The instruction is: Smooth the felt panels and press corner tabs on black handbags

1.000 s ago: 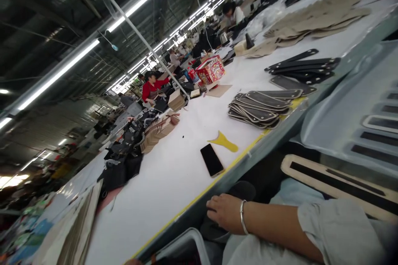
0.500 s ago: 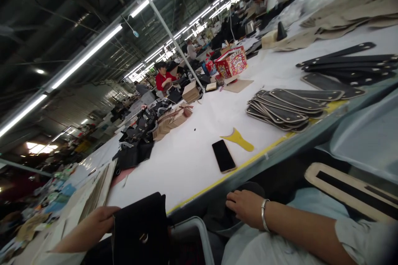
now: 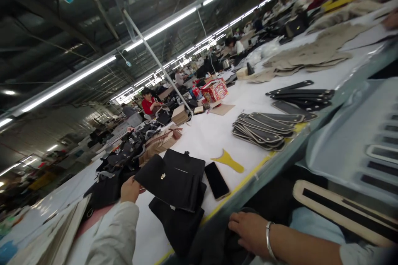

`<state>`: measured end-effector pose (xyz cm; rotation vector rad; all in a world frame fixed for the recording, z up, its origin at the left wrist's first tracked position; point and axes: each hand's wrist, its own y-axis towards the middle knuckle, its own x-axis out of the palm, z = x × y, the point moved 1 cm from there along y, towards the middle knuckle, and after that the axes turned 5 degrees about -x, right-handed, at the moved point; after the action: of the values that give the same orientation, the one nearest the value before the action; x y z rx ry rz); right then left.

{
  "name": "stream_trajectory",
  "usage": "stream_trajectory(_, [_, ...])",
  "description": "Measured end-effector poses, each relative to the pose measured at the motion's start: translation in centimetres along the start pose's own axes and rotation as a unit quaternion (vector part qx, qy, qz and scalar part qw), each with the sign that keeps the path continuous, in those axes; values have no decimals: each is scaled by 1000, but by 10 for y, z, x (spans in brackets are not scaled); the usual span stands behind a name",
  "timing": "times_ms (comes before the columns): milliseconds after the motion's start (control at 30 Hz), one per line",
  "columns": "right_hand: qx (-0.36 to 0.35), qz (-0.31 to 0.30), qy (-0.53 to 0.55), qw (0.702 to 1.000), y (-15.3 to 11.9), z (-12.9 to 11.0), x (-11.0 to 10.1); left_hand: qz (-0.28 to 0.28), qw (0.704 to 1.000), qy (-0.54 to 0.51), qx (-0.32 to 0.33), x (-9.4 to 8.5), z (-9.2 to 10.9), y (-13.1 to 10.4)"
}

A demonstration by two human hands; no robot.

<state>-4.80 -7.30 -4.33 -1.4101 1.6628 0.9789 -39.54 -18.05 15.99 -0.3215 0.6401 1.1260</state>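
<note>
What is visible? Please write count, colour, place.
Table: one, white, centre
Clasped flap bag: one, black, over table
Smartphone: one, black-screened, near table edge
Forked piece: one, yellow, beyond smartphone
Riveted panels: many, dark grey, table's right
Riveted straps: several, black, beyond panels
Black pile: uncounted, black, table's left
Patterned box: one, red-white, table's far side
Sheets: several, tan, far right
Plastic tray: one, pale blue-grey, right
Long panel: one, beige-black, below tray
Ceiling lights: many, white, overhead
People: several, one red-clothed, background
Left hand: one, pale sleeve, at bag's edge
Right hand: one, silver bracelet, below smartphone
</note>
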Motion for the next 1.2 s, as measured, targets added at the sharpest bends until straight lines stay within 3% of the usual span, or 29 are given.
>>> stream_trajectory(100, [24,3,50,998,3,-3,-7,10,996,-85,-1,10,7,15])
stream_trajectory(200, [34,41,87,995,19,-12,-27,-4,990,-137,29,18,24,14])
stream_trajectory(300, [24,129,98,987,48,-19,-66,-28,985,-159,60,30,35,2])
stream_trajectory(433, [24,225,106,968,96,-23,-132,-26,986,-124,107,40,31,-14])
stream_trajectory(533, [54,265,135,953,133,-17,-166,-5,978,-32,207,37,20,-15])
stream_trajectory(667, [105,280,198,933,170,0,-180,-2,929,19,368,28,6,-8])
stream_trajectory(800, [121,252,238,930,191,12,-177,37,900,5,434,25,-10,2])
stream_trajectory(933, [102,218,210,948,204,11,-174,83,916,4,392,33,-24,5])
stream_trajectory(1033, [69,225,191,953,210,4,-178,78,957,-40,278,41,-32,8])
stream_trajectory(1100, [22,231,163,959,211,-3,-183,19,973,-98,210,46,-38,12])
stream_trajectory(1200, [-45,250,104,962,211,-17,-188,-113,971,-141,156,49,-50,17])
